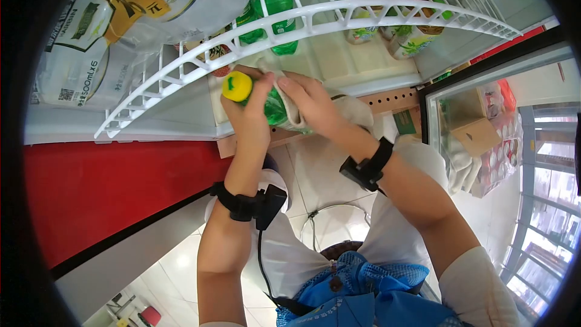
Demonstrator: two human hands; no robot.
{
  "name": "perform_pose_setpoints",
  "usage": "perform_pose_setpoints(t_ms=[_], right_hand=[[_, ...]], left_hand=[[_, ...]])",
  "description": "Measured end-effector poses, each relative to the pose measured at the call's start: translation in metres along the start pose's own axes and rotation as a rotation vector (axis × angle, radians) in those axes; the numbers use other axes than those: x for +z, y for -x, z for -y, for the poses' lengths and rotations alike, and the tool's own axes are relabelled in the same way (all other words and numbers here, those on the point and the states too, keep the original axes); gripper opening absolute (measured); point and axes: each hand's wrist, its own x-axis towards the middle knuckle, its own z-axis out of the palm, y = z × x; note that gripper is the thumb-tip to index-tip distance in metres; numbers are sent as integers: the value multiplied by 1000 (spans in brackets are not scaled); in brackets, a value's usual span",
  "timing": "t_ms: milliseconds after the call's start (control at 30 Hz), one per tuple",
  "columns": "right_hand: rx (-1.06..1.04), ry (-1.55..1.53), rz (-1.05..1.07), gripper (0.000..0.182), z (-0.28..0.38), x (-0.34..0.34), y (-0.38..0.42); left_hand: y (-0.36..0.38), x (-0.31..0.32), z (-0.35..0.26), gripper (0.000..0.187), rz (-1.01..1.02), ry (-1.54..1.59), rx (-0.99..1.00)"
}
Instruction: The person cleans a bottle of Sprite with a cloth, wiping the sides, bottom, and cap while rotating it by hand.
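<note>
A green bottle [275,110] with a yellow cap [236,86] lies tilted in front of me, at the opening of a fridge. My left hand [247,112] is closed around its neck end, just behind the cap. On the bottle's side, my right hand [313,108] pinches an off-white cloth [356,111] and presses it against the green surface. Part of the cloth passes between the hands, while the rest hangs beyond my right fingers. Most of the bottle's body is hidden by the cloth and hands.
Above my hands curves a white wire shelf [345,7]. Green bottles [279,12] and green-capped bottles [411,39] stand behind it. Plastic-wrapped water bottles [133,30] sit upper left. A glass door [431,121] stands open at right, near a cardboard box [477,139]. A red panel [121,194] is at left.
</note>
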Motion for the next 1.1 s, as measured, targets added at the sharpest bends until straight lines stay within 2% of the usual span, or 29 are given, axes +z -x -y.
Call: perform_pose_setpoints(t_ms=[33, 67, 100, 133, 167, 200, 233, 267, 300, 367, 400, 467, 500, 567, 600, 667, 700, 767, 800, 867, 900, 967, 1000, 1100], right_hand=[[145, -197, 170, 42, 0, -4, -5], [144, -198, 170, 42, -16, -7, -10], [121, -184, 232, 40, -46, -9, -15], [100, -170, 293, 38, -53, -8, -16], [234, -324, 319, 36, -59, -10, -13], [235, -323, 313, 36, -57, -12, -7], [323, -401, 345, 36, -53, -14, 0], [410, -478, 380, 36, -51, -16, 4], [409, -478, 383, 36, -52, -19, 5], [630, -417, 271, 37, -54, -26, 6], [629, -419, 268, 37, -55, -26, 7], [803, -779, 169, 40, -57, -26, 7], [801, -779, 168, 40, -53, -24, 8], [786, -984, 19, 40, -46, -15, 10], [787, -985, 22, 40, -49, -11, 11], [846, -648, -227, 45, -55, -5, 12], [847, -648, -226, 45, -50, -2, 16], [565, -134, -327, 47, -37, 5, 27], [566, -133, -328, 47, -46, 13, 29], [81, 131, -573, 49, -73, 31, 32], [83, 132, -571, 49, -67, 34, 35], [-66, 228, -567, 49, -56, 37, 41], [-66, 229, -568, 49, -51, 37, 42], [-100, 397, -530, 45, -49, 34, 41]], left_hand=[[-1, -1, -1, 11, -18, 69, -63], [-4, -2, -1, 12, -36, 138, -124], [-5, -3, 0, 12, 66, 175, -45], [-6, -5, -2, 12, 68, 174, -45], [-6, -6, -4, 12, 101, 170, -47], [-5, -6, -5, 12, 132, 166, -51], [-5, -6, -6, 12, 133, 167, -54], [-6, -6, -6, 12, 65, 192, -58], [-6, -7, -7, 13, -4, 216, -60], [-7, -10, -7, 14, -23, 243, -12], [-8, -11, -7, 15, -39, 273, 33], [-10, -12, -10, 14, -80, 223, 68], [-11, -13, -12, 13, -129, 170, 106], [-15, -15, -10, 12, -125, 173, 152], [-16, -15, -9, 12, -122, 175, 195], [-17, -15, -8, 12, -112, 170, 202], [-17, -14, -8, 11, -98, 167, 208], [-17, -10, -10, 12, -115, 179, 217], [-17, -9, -10, 12, -133, 191, 227], [-18, -7, -8, 12, -151, 222, 224], [-19, -7, -7, 12, -168, 250, 222], [-18, -10, -9, 12, -186, 238, 157], [-19, -11, -10, 12, -201, 228, 92], [-23, -19, -8, 13, -239, 252, 63]])
